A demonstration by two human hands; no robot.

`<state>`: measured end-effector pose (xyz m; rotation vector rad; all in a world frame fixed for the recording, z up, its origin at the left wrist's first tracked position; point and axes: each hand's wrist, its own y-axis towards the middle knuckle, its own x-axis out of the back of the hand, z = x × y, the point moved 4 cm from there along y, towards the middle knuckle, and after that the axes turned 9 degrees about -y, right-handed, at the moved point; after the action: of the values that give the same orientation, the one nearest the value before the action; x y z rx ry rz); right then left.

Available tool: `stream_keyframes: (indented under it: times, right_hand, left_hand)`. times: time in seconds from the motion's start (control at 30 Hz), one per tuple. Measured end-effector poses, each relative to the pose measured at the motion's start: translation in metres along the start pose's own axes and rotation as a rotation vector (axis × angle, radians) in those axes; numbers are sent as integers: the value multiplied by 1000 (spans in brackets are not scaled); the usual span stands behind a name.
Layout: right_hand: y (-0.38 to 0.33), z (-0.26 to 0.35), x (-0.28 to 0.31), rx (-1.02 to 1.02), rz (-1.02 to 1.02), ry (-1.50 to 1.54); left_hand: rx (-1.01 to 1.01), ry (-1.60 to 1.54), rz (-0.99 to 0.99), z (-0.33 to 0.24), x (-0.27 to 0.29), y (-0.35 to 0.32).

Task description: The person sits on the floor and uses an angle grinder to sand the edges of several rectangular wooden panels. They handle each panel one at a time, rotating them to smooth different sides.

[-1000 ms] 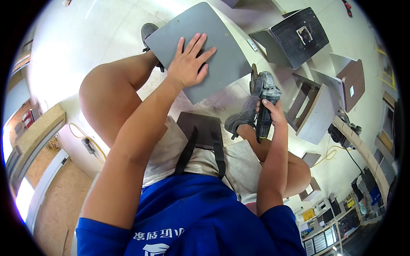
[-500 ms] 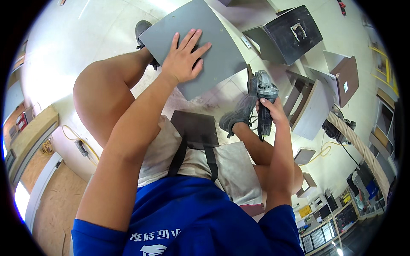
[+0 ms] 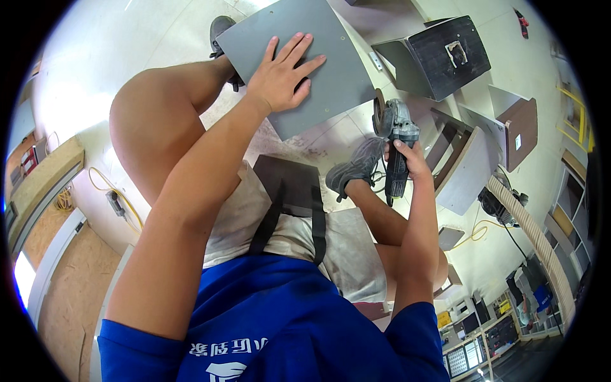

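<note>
The left hand [image 3: 280, 79] is lying flat and spread, fingers open, pressing on a grey panel [image 3: 318, 76] that is resting over the raised left knee, gripping nothing. The right hand [image 3: 407, 159] is wrapping fully around the handle of an angle grinder [image 3: 396, 137], just right of the panel's lower edge, its disc sitting close beside that edge. Below the grinder a grey shoe [image 3: 356, 169] is resting on the floor [image 3: 127, 38].

Bright, even light, glare on the pale floor [image 3: 95, 76], sharp centre, fisheye bending at the rim.
</note>
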<state>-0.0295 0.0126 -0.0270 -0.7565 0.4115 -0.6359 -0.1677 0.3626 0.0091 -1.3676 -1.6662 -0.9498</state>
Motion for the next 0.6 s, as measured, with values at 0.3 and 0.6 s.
stream_keyframes:
  times: [0.3, 0.6]
  right_hand:
    - [5, 27, 5, -61, 7, -90]
    - [1, 22, 13, -43, 26, -82]
  left_hand:
    - [-1, 10, 4, 0, 1, 0]
    - [-7, -44, -13, -1, 2, -1]
